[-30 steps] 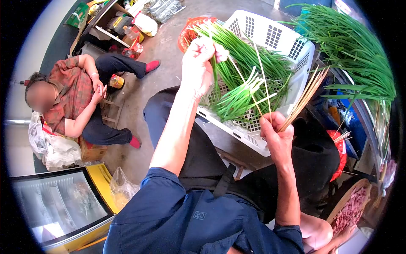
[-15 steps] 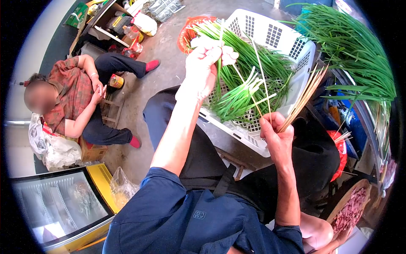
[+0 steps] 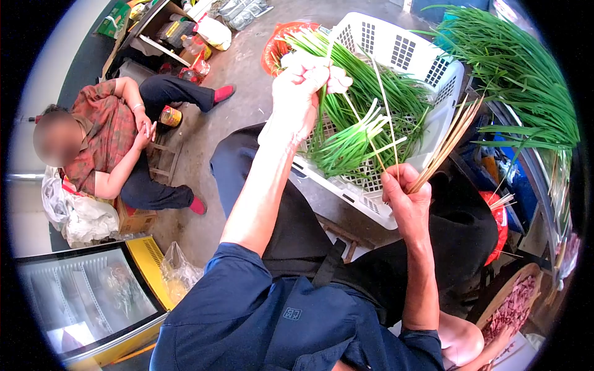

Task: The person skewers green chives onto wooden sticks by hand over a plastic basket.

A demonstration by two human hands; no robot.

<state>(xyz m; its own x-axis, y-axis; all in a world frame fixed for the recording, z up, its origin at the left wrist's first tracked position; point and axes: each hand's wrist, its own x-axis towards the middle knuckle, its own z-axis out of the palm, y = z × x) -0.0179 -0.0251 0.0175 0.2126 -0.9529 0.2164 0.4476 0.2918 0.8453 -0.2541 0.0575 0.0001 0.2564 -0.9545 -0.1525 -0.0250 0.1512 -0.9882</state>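
My left hand [image 3: 303, 83] is closed on a few green stalks over the upper left of the white basket [image 3: 427, 59]; glare hides its fingertips. My right hand [image 3: 408, 191] grips a bundle of thin wooden skewers [image 3: 450, 142] at the basket's near right corner. Two separate skewers [image 3: 385, 99] slant up from its fingers over the basket, one of them reaching toward my left hand. Long green chives [image 3: 365, 77] lie in the basket, and a shorter cut bunch [image 3: 349, 145] with pale ends rests nearer to me.
Another heap of chives [image 3: 513, 74] lies at the upper right. A person [image 3: 105, 130] sits at the left, hands together. A glass-topped freezer [image 3: 86, 297] stands lower left. At lower right, another person's arm [image 3: 495, 352] is beside a tray of reddish pieces [image 3: 510, 306].
My left hand has turned slightly and shifted a little to the right, with the stalks in it. My right hand and its skewers have hardly moved.
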